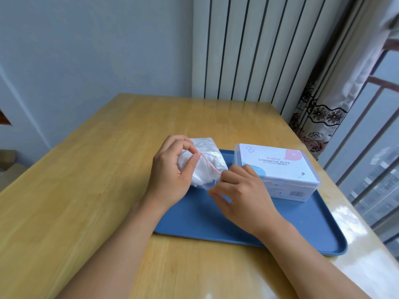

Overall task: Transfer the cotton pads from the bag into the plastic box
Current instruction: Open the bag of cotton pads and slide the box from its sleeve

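A clear zip bag (207,160) full of white cotton pads, with a red seal line along its mouth, is held just above the left end of a blue tray (302,225). My left hand (172,171) pinches the bag's far rim between thumb and forefinger. My right hand (239,190) pinches the near end of the same rim. A clear plastic box (278,171) labelled "Cosmetic Puff" sits on the tray's far right with its lid closed. The pads inside the bag show only as a white mass.
The tray lies on a light wooden table (86,190). A striped white radiator (248,46) stands behind the table. A patterned curtain (319,117) and a window railing (371,147) run along the right side.
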The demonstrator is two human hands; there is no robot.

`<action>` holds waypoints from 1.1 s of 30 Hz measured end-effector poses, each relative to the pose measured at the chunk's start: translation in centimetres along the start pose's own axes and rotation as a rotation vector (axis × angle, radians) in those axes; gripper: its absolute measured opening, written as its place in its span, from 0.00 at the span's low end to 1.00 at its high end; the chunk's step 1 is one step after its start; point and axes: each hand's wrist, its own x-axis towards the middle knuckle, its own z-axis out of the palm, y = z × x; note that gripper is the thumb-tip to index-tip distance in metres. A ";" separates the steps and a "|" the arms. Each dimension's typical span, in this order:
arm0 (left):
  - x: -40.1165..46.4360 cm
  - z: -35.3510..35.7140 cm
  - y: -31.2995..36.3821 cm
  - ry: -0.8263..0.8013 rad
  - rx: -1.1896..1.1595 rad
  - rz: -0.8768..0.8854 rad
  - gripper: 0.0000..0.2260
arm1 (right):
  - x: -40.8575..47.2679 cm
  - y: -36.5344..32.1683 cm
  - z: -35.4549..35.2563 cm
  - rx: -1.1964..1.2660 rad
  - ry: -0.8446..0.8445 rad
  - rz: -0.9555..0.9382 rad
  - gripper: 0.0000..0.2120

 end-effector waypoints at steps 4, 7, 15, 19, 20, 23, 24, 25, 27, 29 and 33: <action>-0.2 0.1 0.4 -0.010 0.032 0.059 0.03 | 0.3 -1.2 -1.3 0.370 0.188 0.409 0.18; -0.5 0.4 0.8 0.085 0.044 0.061 0.02 | 0.7 -1.3 -1.5 0.344 0.138 0.672 0.26; -0.2 0.3 0.6 -0.001 0.037 0.053 0.04 | 1.6 -2.7 -0.6 0.772 -0.033 0.922 0.14; 0.1 -0.5 0.3 0.044 0.055 0.054 0.03 | 1.3 -2.5 -0.8 0.813 -0.039 0.948 0.13; 0.2 -0.6 0.3 0.096 0.056 0.042 0.03 | 1.2 -2.4 -1.0 0.790 -0.055 0.944 0.14; 0.3 -1.0 0.2 0.200 0.100 0.051 0.02 | 0.9 -2.2 -1.5 0.656 -0.141 0.896 0.17; 0.3 -1.1 0.0 0.217 0.121 0.063 0.02 | 0.9 -2.2 -1.6 0.632 -0.153 0.891 0.17; 0.3 -1.2 -0.2 0.227 0.140 0.071 0.02 | 0.9 -2.1 -1.6 0.618 -0.157 0.893 0.17; 0.3 -1.3 -0.5 0.224 0.169 0.089 0.01 | 0.9 -1.9 -1.5 0.600 -0.168 0.900 0.15; 0.3 -1.4 -0.6 0.182 0.203 0.123 0.01 | 0.8 -1.7 -1.4 0.568 -0.177 0.889 0.14; 0.5 -1.9 -0.9 0.037 0.160 0.140 0.02 | 0.7 -1.2 -1.4 0.496 -0.109 0.904 0.13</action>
